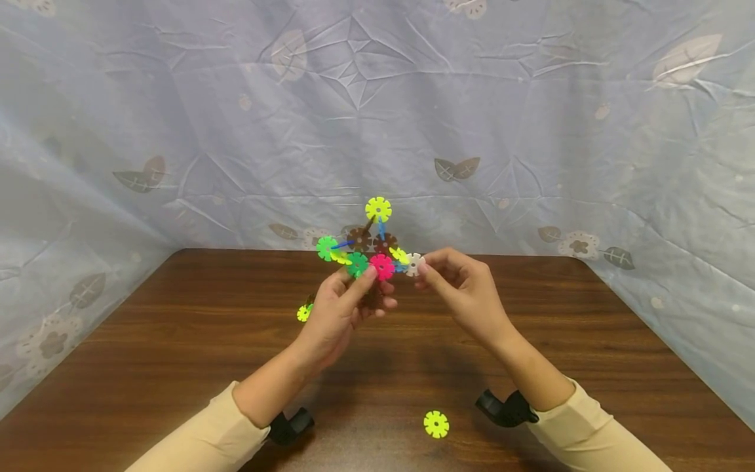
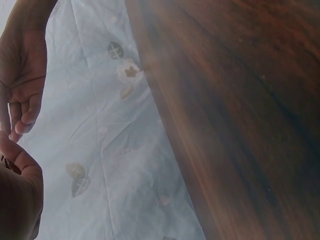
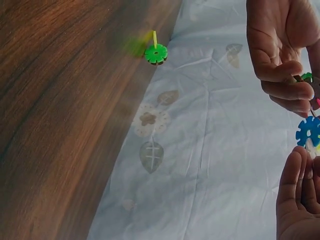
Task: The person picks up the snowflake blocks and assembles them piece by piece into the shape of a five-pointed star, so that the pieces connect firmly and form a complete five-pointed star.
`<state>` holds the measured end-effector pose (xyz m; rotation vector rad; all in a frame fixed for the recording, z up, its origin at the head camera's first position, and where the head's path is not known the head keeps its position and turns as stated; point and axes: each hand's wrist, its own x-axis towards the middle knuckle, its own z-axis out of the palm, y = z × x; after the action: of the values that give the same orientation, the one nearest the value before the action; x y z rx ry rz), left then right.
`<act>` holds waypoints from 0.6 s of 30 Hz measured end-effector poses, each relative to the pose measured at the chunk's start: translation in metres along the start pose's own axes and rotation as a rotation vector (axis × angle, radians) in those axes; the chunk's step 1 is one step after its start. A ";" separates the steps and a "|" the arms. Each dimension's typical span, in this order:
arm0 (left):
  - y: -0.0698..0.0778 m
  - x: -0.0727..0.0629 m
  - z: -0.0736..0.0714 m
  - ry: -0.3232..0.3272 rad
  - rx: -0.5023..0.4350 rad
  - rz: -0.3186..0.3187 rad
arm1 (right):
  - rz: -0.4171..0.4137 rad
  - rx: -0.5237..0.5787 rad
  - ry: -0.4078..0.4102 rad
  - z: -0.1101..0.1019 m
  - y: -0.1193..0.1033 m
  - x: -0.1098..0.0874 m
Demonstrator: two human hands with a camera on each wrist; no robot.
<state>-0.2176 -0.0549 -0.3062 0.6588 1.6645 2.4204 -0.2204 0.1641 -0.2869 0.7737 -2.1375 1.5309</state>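
In the head view, a star-like build of notched plastic discs (image 1: 382,266) is held up above the table, in pink, green, brown, blue, white and yellow. My left hand (image 1: 339,308) grips its lower part, thumb at the pink and green discs. At its right end a white disc (image 1: 413,264) is pinched between thumb and fingers of my right hand (image 1: 468,298). A yellow disc (image 1: 378,209) tops the build. The right wrist view shows a blue disc (image 3: 307,132) between both hands. In the left wrist view my left hand (image 2: 22,190) hides the build.
A loose yellow disc (image 1: 436,424) lies near the front of the wooden table (image 1: 194,367). Behind my left hand sits another yellow disc (image 1: 303,313), partly covered. The right wrist view shows a green disc (image 3: 156,54) by the table edge. A patterned curtain (image 1: 354,131) surrounds the table.
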 end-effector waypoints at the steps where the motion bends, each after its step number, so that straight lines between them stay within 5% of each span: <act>1: 0.000 0.000 0.000 0.002 0.005 0.001 | 0.001 0.007 0.000 0.000 0.000 0.000; 18: 0.004 0.002 -0.001 -0.013 -0.012 -0.067 | 0.012 0.064 -0.009 0.000 0.001 0.001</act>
<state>-0.2194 -0.0564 -0.3020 0.6061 1.6390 2.3727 -0.2219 0.1646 -0.2874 0.7923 -2.1125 1.6112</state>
